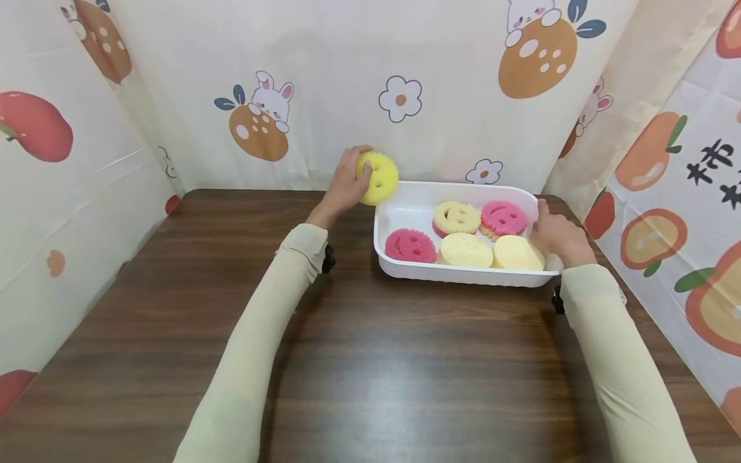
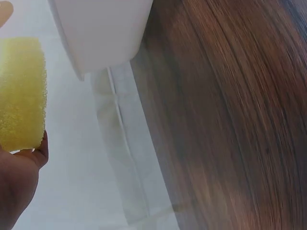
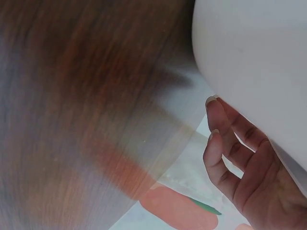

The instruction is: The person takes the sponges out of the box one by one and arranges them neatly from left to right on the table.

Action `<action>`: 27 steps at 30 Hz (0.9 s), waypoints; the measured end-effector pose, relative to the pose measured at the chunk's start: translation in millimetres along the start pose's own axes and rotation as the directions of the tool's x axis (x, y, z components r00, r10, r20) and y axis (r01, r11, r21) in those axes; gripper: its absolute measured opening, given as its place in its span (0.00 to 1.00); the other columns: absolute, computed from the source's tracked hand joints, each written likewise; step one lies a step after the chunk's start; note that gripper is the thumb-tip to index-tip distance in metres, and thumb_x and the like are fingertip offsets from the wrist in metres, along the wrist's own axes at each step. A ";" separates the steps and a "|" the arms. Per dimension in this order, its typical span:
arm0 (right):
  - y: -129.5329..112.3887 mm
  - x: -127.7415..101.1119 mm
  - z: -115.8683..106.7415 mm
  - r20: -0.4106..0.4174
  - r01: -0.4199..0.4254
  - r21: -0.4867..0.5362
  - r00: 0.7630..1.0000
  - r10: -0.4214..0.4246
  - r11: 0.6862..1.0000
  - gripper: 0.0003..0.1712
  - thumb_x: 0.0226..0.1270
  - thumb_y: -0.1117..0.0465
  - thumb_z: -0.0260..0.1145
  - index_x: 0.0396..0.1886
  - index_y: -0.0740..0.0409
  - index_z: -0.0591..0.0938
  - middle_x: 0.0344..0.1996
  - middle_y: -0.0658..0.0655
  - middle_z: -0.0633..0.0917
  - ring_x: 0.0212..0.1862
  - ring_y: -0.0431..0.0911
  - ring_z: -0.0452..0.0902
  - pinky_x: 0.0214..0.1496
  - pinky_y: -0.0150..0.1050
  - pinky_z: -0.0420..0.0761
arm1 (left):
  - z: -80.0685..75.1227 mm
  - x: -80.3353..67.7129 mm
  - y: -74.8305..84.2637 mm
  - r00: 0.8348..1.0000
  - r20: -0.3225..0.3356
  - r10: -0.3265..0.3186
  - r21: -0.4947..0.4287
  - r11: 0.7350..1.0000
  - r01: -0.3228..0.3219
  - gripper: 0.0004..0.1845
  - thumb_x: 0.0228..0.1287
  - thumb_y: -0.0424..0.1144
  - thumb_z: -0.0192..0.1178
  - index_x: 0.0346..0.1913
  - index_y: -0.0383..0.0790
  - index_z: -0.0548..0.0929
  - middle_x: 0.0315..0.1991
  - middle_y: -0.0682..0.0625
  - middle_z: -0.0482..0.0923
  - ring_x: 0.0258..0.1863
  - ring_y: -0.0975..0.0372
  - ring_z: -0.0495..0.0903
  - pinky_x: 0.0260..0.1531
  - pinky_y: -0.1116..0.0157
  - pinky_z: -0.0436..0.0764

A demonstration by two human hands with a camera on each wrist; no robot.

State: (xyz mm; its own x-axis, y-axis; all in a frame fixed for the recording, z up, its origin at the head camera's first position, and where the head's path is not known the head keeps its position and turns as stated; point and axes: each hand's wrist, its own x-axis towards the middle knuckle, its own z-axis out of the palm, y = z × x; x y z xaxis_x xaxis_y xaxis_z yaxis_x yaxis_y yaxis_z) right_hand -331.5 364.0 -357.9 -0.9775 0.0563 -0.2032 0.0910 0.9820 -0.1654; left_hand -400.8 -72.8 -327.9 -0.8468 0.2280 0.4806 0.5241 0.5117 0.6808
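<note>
My left hand (image 1: 347,182) pinches a round yellow smiley-face sponge (image 1: 384,184) at its left edge, raised at the back left corner of a white plastic tray (image 1: 405,215). In the left wrist view the yellow sponge (image 2: 21,91) shows edge-on, apart from the tray wall (image 2: 103,33). My right hand (image 1: 558,236) grips the tray's right side; its fingers (image 3: 219,117) bend against the outer wall in the right wrist view. Inside the tray lie a pink smiley sponge (image 1: 399,246), a pale-yellow-and-pink one (image 1: 448,225), another pink-topped one (image 1: 505,215) and two plain pale yellow sponges (image 1: 466,249).
The tray stands on a dark wooden table (image 1: 370,360), near its back right corner. Printed curtains (image 1: 341,77) with fruit and rabbits hang behind the table and along both sides.
</note>
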 end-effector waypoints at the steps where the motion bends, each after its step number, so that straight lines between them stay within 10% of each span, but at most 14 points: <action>1: 0.4 -0.1 0.1 -0.003 0.003 -0.001 1.000 -0.003 1.000 0.45 0.77 0.51 0.42 0.77 0.65 0.30 0.62 0.83 0.65 0.58 0.78 0.68 0.57 0.75 0.69 | -2.0 -0.6 -0.1 1.000 -0.003 -0.002 -0.001 1.000 0.002 0.22 0.73 0.37 0.45 0.67 0.36 0.69 0.62 0.39 0.69 0.57 0.54 0.68 0.65 0.59 0.69; 27: 1.9 2.6 0.1 0.001 -0.003 -0.005 1.000 0.003 1.000 0.47 0.76 0.50 0.45 0.77 0.64 0.29 0.60 0.83 0.66 0.56 0.77 0.69 0.56 0.76 0.69 | -30.1 -9.1 -11.0 0.997 -0.019 -0.070 0.015 0.997 0.070 0.23 0.74 0.38 0.45 0.69 0.39 0.68 0.64 0.41 0.67 0.59 0.56 0.68 0.68 0.59 0.67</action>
State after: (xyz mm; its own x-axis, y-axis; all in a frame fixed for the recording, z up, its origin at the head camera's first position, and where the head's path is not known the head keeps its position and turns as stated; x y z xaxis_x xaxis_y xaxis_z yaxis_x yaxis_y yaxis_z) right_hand -333.8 366.1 -358.9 -0.9770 0.0595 -0.2049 0.0934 0.9827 -0.1600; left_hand -396.2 -105.5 -323.1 -0.8795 0.1756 0.4423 0.4619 0.5391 0.7043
